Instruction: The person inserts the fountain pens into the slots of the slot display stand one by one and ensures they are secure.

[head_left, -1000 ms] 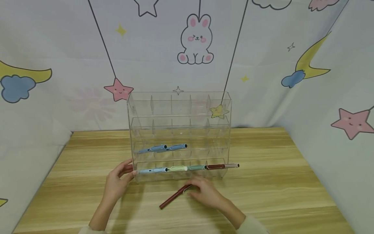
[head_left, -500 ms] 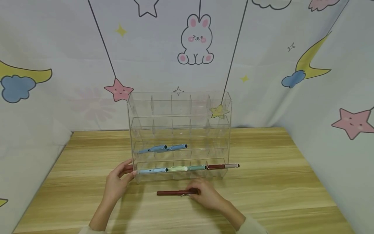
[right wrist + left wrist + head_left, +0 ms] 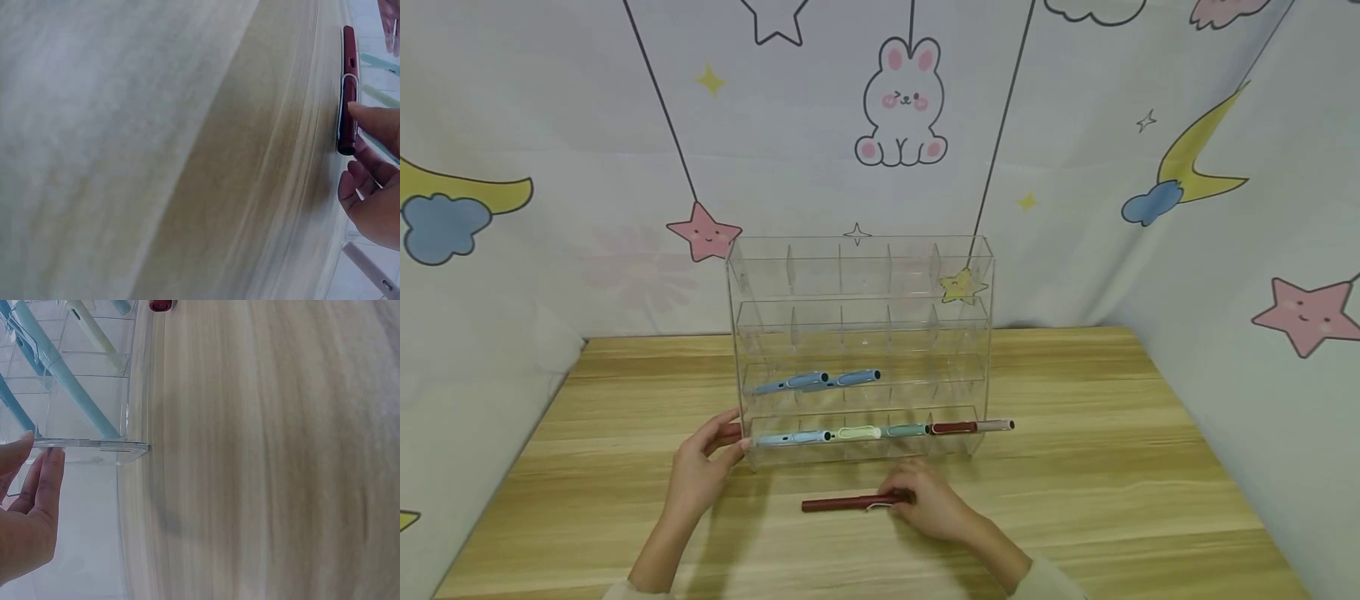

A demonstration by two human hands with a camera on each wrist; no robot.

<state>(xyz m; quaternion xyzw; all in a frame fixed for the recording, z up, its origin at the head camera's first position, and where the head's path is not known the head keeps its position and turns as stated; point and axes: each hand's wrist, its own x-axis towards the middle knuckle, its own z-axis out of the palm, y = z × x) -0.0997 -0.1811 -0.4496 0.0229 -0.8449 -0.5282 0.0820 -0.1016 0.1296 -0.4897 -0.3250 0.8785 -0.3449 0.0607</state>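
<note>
A clear acrylic pen rack point(image 3: 865, 257) with several tiers stands upright on the wooden table. My left hand point(image 3: 700, 467) pinches its left side panel point(image 3: 94, 445) between thumb and fingers, low down near the bottom tier. In front of the rack, my right hand point(image 3: 928, 504) grips a dark red pen point(image 3: 842, 503) by its clip end, the other end pointing left and almost level. The right wrist view shows the thumb pressed on the pen's cap point(image 3: 349, 125) beside the wire clip, the fingers partly hidden behind it.
In the bottom tier lie a light blue pen point(image 3: 793, 437), a pale yellow one, a green pen point(image 3: 907, 430), another dark red pen point(image 3: 953, 427) and a pinkish pen point(image 3: 995, 425) jutting past the right side. Two blue pens point(image 3: 853, 378) lie one tier up. A printed curtain point(image 3: 805, 125) hangs behind.
The dark red pen has swung from a slant to nearly level, its left end dipping slightly since half a second ago. My right fingers have closed round its clip end; my left hand stays put.
</note>
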